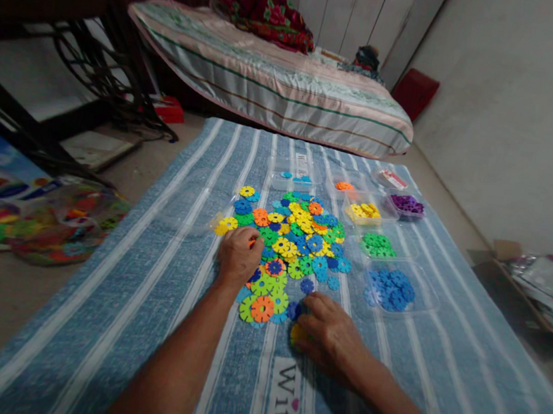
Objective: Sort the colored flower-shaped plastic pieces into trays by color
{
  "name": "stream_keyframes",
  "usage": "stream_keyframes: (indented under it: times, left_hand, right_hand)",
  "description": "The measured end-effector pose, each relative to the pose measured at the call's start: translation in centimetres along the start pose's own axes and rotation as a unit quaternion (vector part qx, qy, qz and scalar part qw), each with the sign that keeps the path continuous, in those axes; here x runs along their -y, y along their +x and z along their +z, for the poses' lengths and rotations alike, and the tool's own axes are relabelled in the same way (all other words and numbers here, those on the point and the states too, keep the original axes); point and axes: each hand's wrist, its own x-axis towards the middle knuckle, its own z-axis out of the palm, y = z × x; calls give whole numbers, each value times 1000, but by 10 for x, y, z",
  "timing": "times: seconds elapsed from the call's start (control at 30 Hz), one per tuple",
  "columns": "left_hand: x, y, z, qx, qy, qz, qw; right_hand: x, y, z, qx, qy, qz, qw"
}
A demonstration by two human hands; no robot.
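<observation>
The one camera rides on the person's head, facing forward and down, close over the striped blanket (157,273) toward the bed (280,93).

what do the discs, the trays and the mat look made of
Discs: likely moulded plastic, going by the flat saturated colours, identical notched rims and dull sheen.
Trays: probably thin clear plastic; the stripes show through and the edges glint.
Mat: woven fabric, matte, with a striped weave and soft wrinkles.
</observation>
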Motion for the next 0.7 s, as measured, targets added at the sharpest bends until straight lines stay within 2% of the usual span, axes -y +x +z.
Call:
stream_keyframes:
  times: [0.23, 0.43, 0.53, 0.6, 0.63, 0.7]
  left_hand:
    - [5, 0, 2, -8, 4, 7, 1000]
    - [8, -1, 3, -9, 8, 8, 1000]
    - [7, 0, 3, -6, 9, 10, 1000]
    - [7, 0, 2, -6, 7, 12, 1000]
    - [7, 0, 2, -7, 5, 13, 1000]
    - [6, 1, 1, -8, 2, 14, 1000]
  right_hand:
    - [4, 8, -2, 11, 37, 21, 999]
    - [7, 12, -8, 8, 108, 26, 994]
    - [-1, 18, -17, -5, 126, 16, 992]
    - [-18, 26, -30, -48, 117, 7, 992]
    - [-30, 32, -38, -89, 103, 6, 991]
    - [-59, 44, -60, -211, 45, 28, 976]
